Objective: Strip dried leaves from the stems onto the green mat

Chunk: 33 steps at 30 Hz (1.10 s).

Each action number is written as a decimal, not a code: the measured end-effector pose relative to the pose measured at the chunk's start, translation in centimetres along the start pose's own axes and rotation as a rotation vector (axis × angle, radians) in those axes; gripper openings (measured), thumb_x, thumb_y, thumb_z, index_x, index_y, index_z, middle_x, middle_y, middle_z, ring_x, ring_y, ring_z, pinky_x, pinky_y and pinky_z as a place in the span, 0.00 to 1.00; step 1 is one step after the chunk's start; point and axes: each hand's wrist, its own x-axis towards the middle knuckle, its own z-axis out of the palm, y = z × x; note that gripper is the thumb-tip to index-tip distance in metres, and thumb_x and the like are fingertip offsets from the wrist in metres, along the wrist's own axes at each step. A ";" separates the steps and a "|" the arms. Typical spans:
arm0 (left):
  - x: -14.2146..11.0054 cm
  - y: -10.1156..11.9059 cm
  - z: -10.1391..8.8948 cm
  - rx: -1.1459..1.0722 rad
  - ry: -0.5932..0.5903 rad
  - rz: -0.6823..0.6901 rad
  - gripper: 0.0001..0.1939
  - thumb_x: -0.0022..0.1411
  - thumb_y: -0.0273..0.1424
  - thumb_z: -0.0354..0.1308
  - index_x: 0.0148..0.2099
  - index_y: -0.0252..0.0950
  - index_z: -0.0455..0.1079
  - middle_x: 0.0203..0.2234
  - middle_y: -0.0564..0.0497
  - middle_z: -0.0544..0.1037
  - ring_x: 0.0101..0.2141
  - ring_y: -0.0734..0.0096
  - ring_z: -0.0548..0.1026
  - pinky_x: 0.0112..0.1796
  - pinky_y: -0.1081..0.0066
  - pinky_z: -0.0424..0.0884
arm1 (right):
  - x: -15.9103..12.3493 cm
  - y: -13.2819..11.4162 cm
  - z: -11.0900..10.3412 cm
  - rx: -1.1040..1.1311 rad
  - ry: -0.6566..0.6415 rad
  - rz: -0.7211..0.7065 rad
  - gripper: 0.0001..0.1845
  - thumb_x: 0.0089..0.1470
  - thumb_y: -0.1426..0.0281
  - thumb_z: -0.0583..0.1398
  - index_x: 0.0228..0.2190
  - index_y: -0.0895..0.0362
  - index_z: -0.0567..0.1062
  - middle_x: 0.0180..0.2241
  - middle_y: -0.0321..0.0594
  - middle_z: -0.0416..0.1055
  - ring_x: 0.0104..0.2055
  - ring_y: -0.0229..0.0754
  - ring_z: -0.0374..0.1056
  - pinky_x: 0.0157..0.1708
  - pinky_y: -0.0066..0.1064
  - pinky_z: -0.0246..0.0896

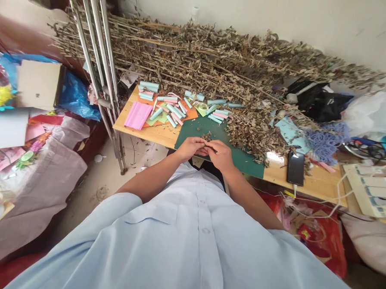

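My left hand [191, 148] and my right hand [220, 153] meet at the front edge of a green cutting mat [188, 138]. Their fingers are closed together on a small bit of dried leaves [206, 136], mostly hidden by the fingers. A loose heap of dried leaves [251, 134] lies on the mat to the right. Beyond my hands are several blue and pink paper rolls [176, 112], some on orange and green paper sheets. A folded pink paper [138, 115] lies at the left.
Long dried leafy stalks [197, 54] stretch along the wall behind the wooden table [151, 133]. Metal crutches [97, 49] stand at its left end. To the right are a phone [295, 168] with a cable, blue-purple yarn [326, 136] and a power strip [368, 188].
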 end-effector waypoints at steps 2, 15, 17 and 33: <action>0.0 0.0 0.0 -0.019 0.014 -0.005 0.09 0.62 0.26 0.62 0.45 0.28 0.73 0.29 0.44 0.81 0.30 0.67 0.82 0.39 0.65 0.79 | -0.1 0.1 0.1 0.016 0.005 0.004 0.10 0.60 0.70 0.60 0.40 0.50 0.82 0.41 0.41 0.79 0.44 0.44 0.75 0.47 0.39 0.73; 0.1 0.0 -0.1 -0.012 -0.018 0.002 0.11 0.61 0.26 0.61 0.47 0.30 0.69 0.29 0.45 0.81 0.30 0.67 0.82 0.37 0.66 0.79 | 0.2 -0.1 0.1 -0.200 -0.117 -0.013 0.09 0.62 0.72 0.56 0.38 0.54 0.76 0.41 0.44 0.75 0.44 0.47 0.72 0.45 0.37 0.68; 0.1 -0.2 -0.2 -0.030 -0.018 0.025 0.11 0.61 0.28 0.63 0.45 0.30 0.68 0.29 0.47 0.80 0.30 0.67 0.82 0.37 0.66 0.79 | 0.1 -0.1 0.2 -0.212 -0.108 0.000 0.08 0.63 0.71 0.55 0.38 0.53 0.75 0.41 0.45 0.75 0.44 0.47 0.72 0.45 0.37 0.67; 0.0 -0.3 0.0 -0.035 0.048 0.077 0.16 0.59 0.34 0.68 0.44 0.28 0.73 0.30 0.43 0.82 0.30 0.66 0.82 0.35 0.68 0.80 | 0.3 -0.2 -0.3 -0.191 -0.061 -0.022 0.09 0.64 0.69 0.55 0.38 0.53 0.76 0.40 0.45 0.75 0.44 0.46 0.72 0.46 0.38 0.68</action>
